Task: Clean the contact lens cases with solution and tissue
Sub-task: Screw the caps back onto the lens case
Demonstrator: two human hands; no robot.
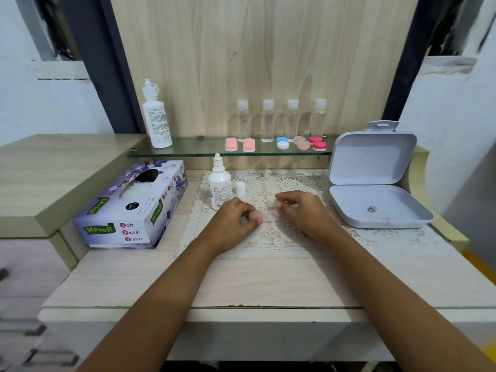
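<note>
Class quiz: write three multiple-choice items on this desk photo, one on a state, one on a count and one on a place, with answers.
1. The grey box is: A shut; B open; C upside down.
2. Clear bottles on the glass shelf: A two; B six; C four.
3. The tissue box sits: A on the table, left of the lace mat; B on the glass shelf; C inside the grey box.
Answers: 1 B, its lid stands raised; 2 C, four white-capped bottles stand in a row; 3 A, it lies beside the mat's left edge.
</note>
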